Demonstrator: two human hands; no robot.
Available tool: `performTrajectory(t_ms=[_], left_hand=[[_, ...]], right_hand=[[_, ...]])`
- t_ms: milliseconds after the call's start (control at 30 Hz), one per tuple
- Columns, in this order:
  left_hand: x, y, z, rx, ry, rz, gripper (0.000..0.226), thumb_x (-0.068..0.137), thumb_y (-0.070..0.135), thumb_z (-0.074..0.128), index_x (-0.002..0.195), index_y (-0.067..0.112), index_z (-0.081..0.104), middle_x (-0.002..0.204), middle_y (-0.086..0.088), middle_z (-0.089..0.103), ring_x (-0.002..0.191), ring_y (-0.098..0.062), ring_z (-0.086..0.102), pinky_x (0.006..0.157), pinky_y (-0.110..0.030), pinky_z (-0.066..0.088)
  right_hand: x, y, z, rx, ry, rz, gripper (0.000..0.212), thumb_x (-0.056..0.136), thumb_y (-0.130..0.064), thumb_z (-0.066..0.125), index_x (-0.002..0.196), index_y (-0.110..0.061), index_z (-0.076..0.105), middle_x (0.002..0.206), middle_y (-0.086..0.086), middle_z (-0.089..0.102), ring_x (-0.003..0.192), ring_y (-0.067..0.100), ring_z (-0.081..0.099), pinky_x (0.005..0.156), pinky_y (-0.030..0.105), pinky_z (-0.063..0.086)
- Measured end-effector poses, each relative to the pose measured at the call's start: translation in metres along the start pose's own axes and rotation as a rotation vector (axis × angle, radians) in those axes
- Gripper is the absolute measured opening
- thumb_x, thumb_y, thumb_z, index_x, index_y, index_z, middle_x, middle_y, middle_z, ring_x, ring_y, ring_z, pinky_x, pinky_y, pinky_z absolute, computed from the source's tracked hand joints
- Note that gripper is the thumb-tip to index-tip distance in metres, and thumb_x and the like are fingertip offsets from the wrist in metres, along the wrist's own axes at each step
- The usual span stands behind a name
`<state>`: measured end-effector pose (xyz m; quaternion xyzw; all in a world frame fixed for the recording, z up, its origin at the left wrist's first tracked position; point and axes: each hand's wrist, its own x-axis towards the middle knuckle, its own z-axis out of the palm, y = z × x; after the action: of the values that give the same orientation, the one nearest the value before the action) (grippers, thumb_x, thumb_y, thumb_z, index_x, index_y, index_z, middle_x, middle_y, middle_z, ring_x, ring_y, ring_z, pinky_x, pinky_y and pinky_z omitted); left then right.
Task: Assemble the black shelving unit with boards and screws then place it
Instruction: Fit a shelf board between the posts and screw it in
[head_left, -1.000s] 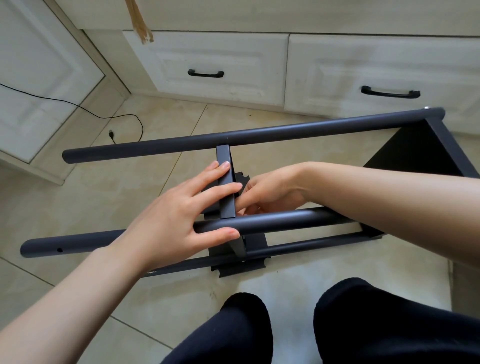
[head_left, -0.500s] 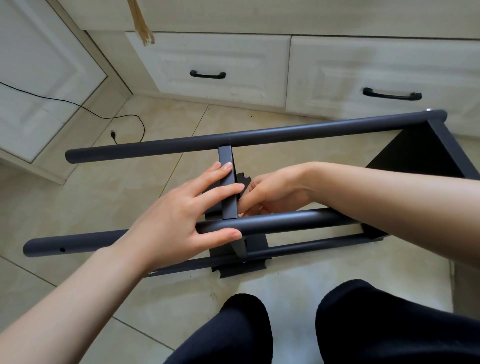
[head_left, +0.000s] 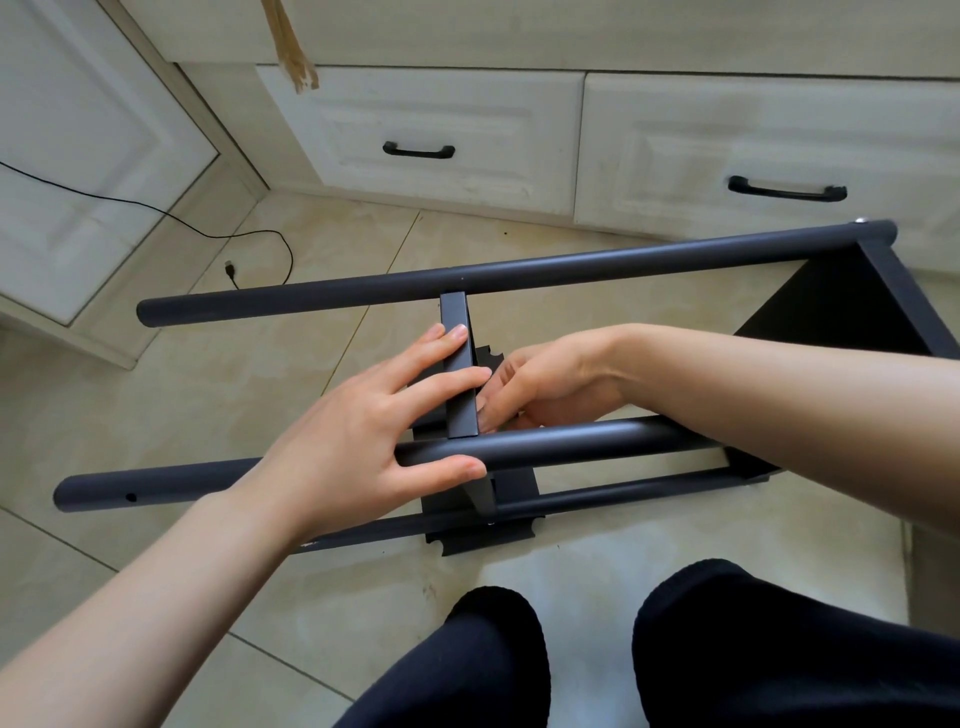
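Observation:
The black shelving unit lies on its side on the tiled floor, with a far round pole (head_left: 519, 275) and a near round pole (head_left: 597, 441) running left to right. A black board (head_left: 460, 364) stands on edge between them; another black board (head_left: 852, 306) is fixed at the right end. My left hand (head_left: 374, 431) lies over the middle board and near pole, fingers straight on the board's edge, thumb under the pole. My right hand (head_left: 545, 384) reaches behind the board from the right, its fingers curled at the board's near corner; what they pinch is hidden.
White cabinet drawers with black handles (head_left: 418, 150) line the back, and a white cabinet door stands at the left. A black cable with a plug (head_left: 231, 270) lies on the floor at left. My knees in black trousers (head_left: 727, 649) are at the bottom edge.
Both hands keep nearly the same hold. The right hand's fingers have shifted slightly at the board's near corner. The view has dipped a little.

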<state>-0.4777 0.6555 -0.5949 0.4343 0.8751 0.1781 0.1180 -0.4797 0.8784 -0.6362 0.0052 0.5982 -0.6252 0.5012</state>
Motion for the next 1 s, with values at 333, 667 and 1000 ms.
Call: performTrajectory(t_ms=[333, 667, 1000], left_hand=[[-0.0002, -0.0005, 0.0003, 0.002, 0.003, 0.005, 0.072, 0.082, 0.073, 0.051, 0.146, 0.04, 0.045, 0.162, 0.026, 0.017, 0.149, 0.007, 0.008, 0.114, -0.027, 0.026], [-0.0007, 0.0003, 0.0003, -0.008, 0.006, 0.004, 0.073, 0.081, 0.073, 0.05, 0.146, 0.041, 0.045, 0.162, 0.026, 0.017, 0.149, 0.007, 0.008, 0.114, -0.027, 0.026], [-0.0009, -0.0028, 0.0013, -0.004, 0.009, 0.01, 0.072, 0.082, 0.072, 0.052, 0.146, 0.041, 0.044, 0.163, 0.025, 0.016, 0.15, 0.006, 0.007, 0.114, -0.027, 0.025]], right_hand=[[0.0015, 0.0, 0.0, 0.008, -0.001, 0.018, 0.031, 0.097, -0.007, 0.053, 0.075, -0.012, 0.073, 0.078, 0.004, 0.07, 0.073, 0.012, 0.066, 0.076, 0.024, 0.051], [0.0011, 0.0002, -0.0011, -0.013, 0.021, 0.047, 0.021, 0.098, -0.012, 0.055, 0.084, -0.01, 0.071, 0.081, 0.004, 0.07, 0.074, 0.013, 0.065, 0.078, 0.026, 0.051], [0.0022, -0.0026, 0.0045, -0.04, 0.011, 0.082, 0.02, 0.099, -0.011, 0.052, 0.086, -0.009, 0.067, 0.09, 0.007, 0.067, 0.09, 0.02, 0.06, 0.101, 0.037, 0.042]])
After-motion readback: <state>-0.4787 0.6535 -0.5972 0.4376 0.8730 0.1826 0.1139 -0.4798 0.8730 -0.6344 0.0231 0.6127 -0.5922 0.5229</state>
